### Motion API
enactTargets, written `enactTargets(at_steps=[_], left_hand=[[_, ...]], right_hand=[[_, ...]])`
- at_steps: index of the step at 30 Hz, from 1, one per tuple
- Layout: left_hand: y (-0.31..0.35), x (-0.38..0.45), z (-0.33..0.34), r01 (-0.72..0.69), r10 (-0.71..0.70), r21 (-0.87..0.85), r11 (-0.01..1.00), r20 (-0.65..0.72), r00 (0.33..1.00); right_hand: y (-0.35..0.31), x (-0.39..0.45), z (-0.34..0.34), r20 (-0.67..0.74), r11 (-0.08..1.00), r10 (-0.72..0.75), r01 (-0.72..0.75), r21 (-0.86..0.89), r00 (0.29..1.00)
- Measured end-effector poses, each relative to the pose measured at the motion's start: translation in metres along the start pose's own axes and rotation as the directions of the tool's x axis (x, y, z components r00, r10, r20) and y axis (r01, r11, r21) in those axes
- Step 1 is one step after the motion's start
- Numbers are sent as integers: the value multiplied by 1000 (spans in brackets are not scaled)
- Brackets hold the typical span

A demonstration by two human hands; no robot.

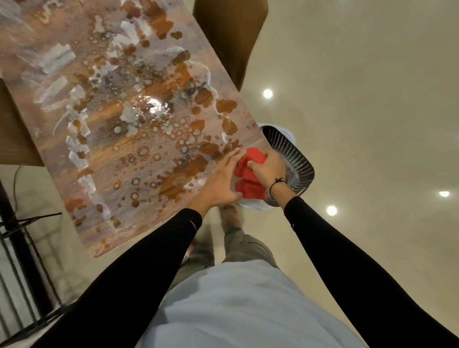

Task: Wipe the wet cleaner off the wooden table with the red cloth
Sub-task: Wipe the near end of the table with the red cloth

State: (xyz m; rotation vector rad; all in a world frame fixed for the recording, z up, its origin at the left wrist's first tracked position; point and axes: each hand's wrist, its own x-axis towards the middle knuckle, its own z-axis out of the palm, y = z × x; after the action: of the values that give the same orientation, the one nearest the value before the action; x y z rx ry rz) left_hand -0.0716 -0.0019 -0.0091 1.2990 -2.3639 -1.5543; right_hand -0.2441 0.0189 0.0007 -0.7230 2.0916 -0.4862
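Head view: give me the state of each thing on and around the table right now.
Wooden table: wet, streaked with white foam and droplets, mostly unwiped.
Red cloth: bunched, at the table's right edge.
Right hand: gripping the cloth.
Left hand: flat, fingers against the cloth.
Basket: beside the table edge; contents unclear.

Cloth (250,172) at table's (58,147) right edge, above bin (296,158); chairs (228,24) flank table

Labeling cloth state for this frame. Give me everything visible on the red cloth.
The red cloth looks like soft fabric, plain bright red, bunched into folds rather than spread flat. It sits at the table's near right edge, partly overhanging above a dark ribbed basket. The right hand grips it from above, fingers pressed into the folds; the left hand lies flat beside it, touching its left side. Something white shows under its lower end.
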Motion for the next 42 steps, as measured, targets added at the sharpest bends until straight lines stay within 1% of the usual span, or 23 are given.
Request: enactTargets(at_steps=[1,2,4,6,7,8,9,10,12,13,15,16,18,20,23,27,29,32,34,36,39,41,42], left_hand=[[-4,-2,-10,13,-15,-33,999,-49,999],[-9,-3,-21,17,-20,-38,999,-83,996],[-20,-7,-46,2,1,36,999,-104,995],[-31,-11,-68,-9,17,115,993,-68,998],[-37,-13,-77,0,5,121,993,-43,999],[-44,-17,-83,28,-26,98,995,-19,999],[-50,-22,-86,74,-74,45,996,-3,997],[-58,-28,-89,131,-131,-29,991,5,991],[-73,-43,-92,231,-236,-202,952,-3,972],[-78,-50,-90,257,-273,-270,928,-23,962],[-94,-66,-86,286,-352,-411,866,-95,931],[-100,-73,-82,298,-401,-480,825,-125,907],[-117,-85,-77,318,-491,-575,754,-172,854],[-136,-96,-72,330,-534,-566,756,-241,810],[-168,-115,-67,401,-581,-459,793,-370,725],[-207,-143,-73,515,-622,-349,783,-424,658],[-228,-159,-84,539,-644,-355,764,-466,606],[-254,-178,-99,549,-652,-362,753,-520,552],[-270,-189,-105,573,-641,-329,751,-571,513],[-289,-201,-108,606,-629,-305,735,-641,440],[-318,-225,-109,642,-653,-372,670,-708,271],[-339,-242,-107,636,-664,-435,637,-730,165],[-350,-250,-106,625,-674,-466,626,-727,132]], right_hand=[[-7,-1,3,63,992,-98,102,-70,993],[-14,0,5,147,970,-190,209,-127,971],[-31,0,8,334,901,-319,393,-183,887],[-49,2,12,499,822,-375,529,-211,782],[-59,3,15,566,779,-381,584,-229,731],[-68,5,20,619,740,-376,625,-247,690],[-76,6,25,649,714,-372,652,-257,663],[-84,8,31,654,705,-381,663,-251,653],[-98,13,43,607,730,-422,650,-213,673],[-103,16,48,568,755,-437,628,-189,697],[-113,22,69,528,783,-452,603,-152,719],[-117,24,81,525,783,-456,604,-146,719],[-125,26,113,558,765,-456,626,-152,693],[-130,26,146,597,747,-435,641,-178,674],[-138,22,195,624,720,-419,660,-215,660],[-151,10,257,593,746,-435,640,-185,678],[-160,2,285,571,755,-473,643,-130,671],[-172,-9,321,541,725,-530,680,-110,653],[-175,-14,342,507,670,-564,720,-181,652],[-172,-22,359,427,614,-610,739,-279,668],[-153,-46,383,238,607,-674,707,-362,700],[-131,-65,400,200,632,-641,658,-409,741],[-118,-74,410,211,632,-621,641,-436,755]])
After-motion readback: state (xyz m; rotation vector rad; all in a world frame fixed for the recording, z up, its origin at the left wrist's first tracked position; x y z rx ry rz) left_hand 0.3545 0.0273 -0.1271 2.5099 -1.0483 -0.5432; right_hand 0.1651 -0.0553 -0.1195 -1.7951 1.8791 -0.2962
